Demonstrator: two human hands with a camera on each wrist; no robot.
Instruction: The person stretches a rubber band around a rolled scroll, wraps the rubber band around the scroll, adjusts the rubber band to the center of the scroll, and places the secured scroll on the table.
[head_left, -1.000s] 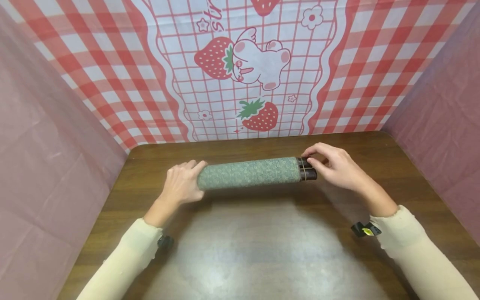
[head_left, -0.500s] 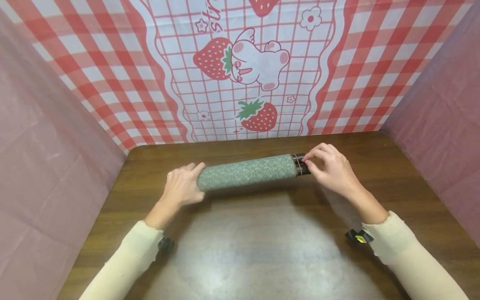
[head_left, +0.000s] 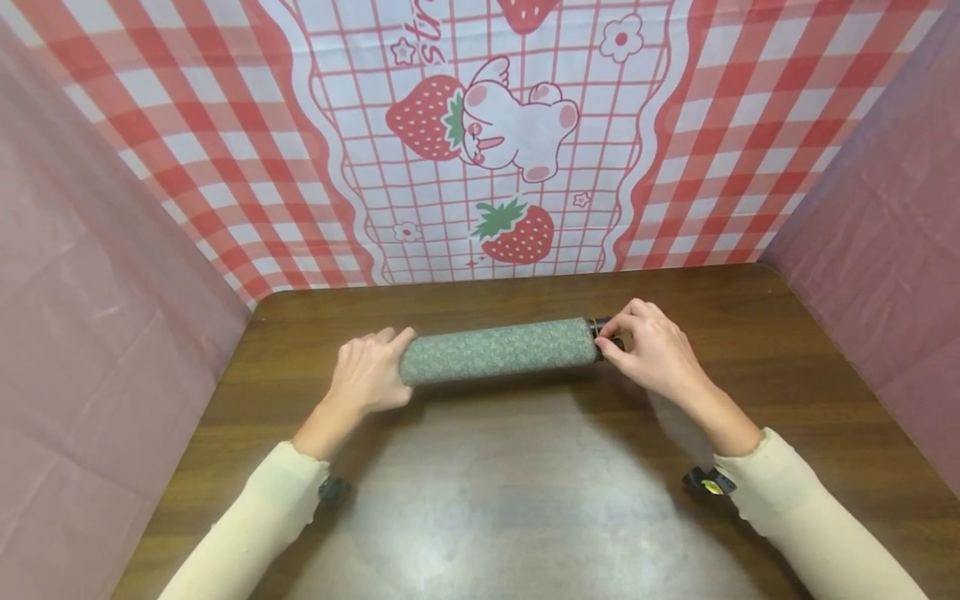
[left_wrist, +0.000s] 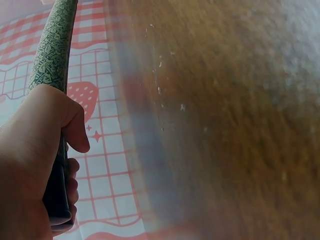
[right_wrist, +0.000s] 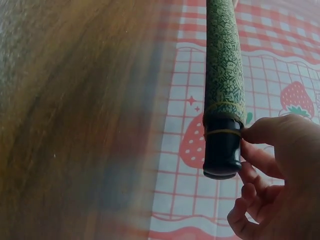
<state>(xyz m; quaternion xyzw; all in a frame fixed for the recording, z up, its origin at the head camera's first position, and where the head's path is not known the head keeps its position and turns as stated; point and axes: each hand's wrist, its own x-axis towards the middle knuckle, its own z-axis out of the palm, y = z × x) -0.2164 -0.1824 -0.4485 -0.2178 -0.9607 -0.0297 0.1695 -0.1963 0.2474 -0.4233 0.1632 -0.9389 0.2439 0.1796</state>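
A rolled-up scroll in green patterned cloth is held level above the table, dark rod ends sticking out of its right end. My left hand grips the scroll's left end, fingers wrapped round it; in the left wrist view a dark rod end shows below the palm. A thin tan rubber band circles the rod ends on the right, and another strand lies over the cloth edge. With thumb and index finger, my right hand pinches at this band beside the rods. Its other fingers are loosely bent.
The brown wooden table spreads below, glossy with reflected light. Behind it hangs a red-and-white checked cloth with strawberry prints. Pink cloth walls stand on both sides.
My right hand has moved left, from the rod tips to the band near the cloth edge. The scroll's right end rose slightly, then dropped back. My left hand keeps its grip.
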